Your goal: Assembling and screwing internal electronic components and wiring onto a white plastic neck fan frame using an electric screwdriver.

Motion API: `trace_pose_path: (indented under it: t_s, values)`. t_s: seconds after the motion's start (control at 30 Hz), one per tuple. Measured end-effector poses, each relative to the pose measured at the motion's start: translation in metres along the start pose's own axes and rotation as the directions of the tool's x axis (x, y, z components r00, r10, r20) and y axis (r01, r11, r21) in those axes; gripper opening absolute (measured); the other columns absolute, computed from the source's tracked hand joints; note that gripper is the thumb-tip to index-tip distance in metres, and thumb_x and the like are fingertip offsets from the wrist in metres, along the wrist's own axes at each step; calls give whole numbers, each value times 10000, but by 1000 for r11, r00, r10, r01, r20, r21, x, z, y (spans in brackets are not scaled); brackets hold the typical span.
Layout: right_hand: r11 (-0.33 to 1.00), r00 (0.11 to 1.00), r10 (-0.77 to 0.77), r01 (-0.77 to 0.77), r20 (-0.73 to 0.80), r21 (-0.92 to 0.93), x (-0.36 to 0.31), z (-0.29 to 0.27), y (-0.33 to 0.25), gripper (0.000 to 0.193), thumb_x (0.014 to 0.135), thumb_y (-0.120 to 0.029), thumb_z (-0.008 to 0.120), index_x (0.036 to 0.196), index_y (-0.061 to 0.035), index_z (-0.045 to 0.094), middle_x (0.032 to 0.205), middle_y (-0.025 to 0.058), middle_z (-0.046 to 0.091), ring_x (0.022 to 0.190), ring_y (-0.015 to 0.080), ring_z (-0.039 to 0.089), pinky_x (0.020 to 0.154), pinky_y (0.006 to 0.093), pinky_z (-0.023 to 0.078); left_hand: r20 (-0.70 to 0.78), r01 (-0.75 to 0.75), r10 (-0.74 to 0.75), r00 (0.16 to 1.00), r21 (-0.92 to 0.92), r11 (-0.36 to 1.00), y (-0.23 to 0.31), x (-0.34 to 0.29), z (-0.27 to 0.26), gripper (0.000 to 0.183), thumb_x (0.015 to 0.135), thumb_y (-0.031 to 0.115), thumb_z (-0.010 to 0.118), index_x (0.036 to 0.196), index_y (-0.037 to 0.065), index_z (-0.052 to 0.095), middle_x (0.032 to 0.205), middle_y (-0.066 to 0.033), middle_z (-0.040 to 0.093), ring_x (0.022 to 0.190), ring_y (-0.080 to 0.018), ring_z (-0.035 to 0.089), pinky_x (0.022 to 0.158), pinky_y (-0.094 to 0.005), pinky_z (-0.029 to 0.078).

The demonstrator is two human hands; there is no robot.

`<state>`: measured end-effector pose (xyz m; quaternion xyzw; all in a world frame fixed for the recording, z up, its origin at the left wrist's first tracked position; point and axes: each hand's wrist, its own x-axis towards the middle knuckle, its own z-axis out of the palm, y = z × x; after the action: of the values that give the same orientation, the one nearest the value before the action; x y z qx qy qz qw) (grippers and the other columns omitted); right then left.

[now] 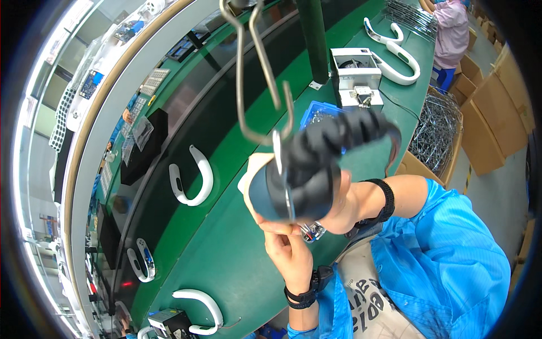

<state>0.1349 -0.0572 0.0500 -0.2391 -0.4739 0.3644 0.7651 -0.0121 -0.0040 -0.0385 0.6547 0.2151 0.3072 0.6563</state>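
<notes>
Metal hook (240,85) hangs closest to the lens, cutting across the view. Just below it, a blurred black tool (305,195) with a thick coiled cord (344,133) blocks most of the work. Behind the tool, right hand (342,210) is largely covered; can't tell its grip. Left hand (289,257) has fingers bent up under the tool; what they pinch is hidden. Small circuit piece (312,232) with wires shows between the hands, just beside the left fingers; can't tell which hand holds it. Green surface (243,271) underneath. Around it: white curved band (209,183), another (212,308) beside a dark box (169,324), blue bin (322,107) partly behind the cord, white machine (355,76), green post (312,39). Farther right, carton of metal wires (435,130); beyond, a person in pink (451,34) by a wire rack (409,22).
</notes>
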Motion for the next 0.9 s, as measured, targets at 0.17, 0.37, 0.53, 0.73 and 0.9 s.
trace_pose_path:
  t_s: [0.17,0.37,0.53,0.73,0.9]
  values:
    - [976,998,65,-69,-26,-206,7,10,-3,854,991,-841,447,1235,-31,560,867,-12,506,732,70,458,609,250,395,-70,-6,5,998,-15,1000,8,2,3,75,1071,50,610,1056,-20,633,884,24,617,740,-48,512,640,-223,397]
    - [971,998,59,-66,-38,-228,8,7,-14,874,969,-877,424,1166,-35,553,813,-20,489,665,69,446,552,259,378,-61,52,-54,997,-40,998,13,5,10,95,1084,45,596,998,10,616,836,47,567,705,-30,447,617,-227,357]
    - [975,997,65,-74,-47,-210,6,6,-25,883,967,-874,438,1176,-26,569,825,-4,519,666,63,461,549,248,385,-42,16,-17,999,-11,1000,6,5,13,81,1084,19,602,1006,18,578,884,24,578,704,-44,446,630,-233,387]
    - [975,940,-223,211,-258,-72,-27,-44,-56,1006,937,-945,236,1173,-38,603,759,22,606,603,100,548,544,266,439,37,41,-40,999,-31,999,28,6,21,565,1131,72,470,1683,60,353,996,-207,756,872,-271,773,838,-403,636]
    - [810,712,-471,117,-520,-574,-75,-181,-101,868,1046,-835,232,1135,-49,588,759,28,577,571,111,527,561,261,446,75,98,-91,993,-103,990,29,7,21,595,1118,71,454,1698,83,324,987,-214,745,864,-299,772,853,-441,643]
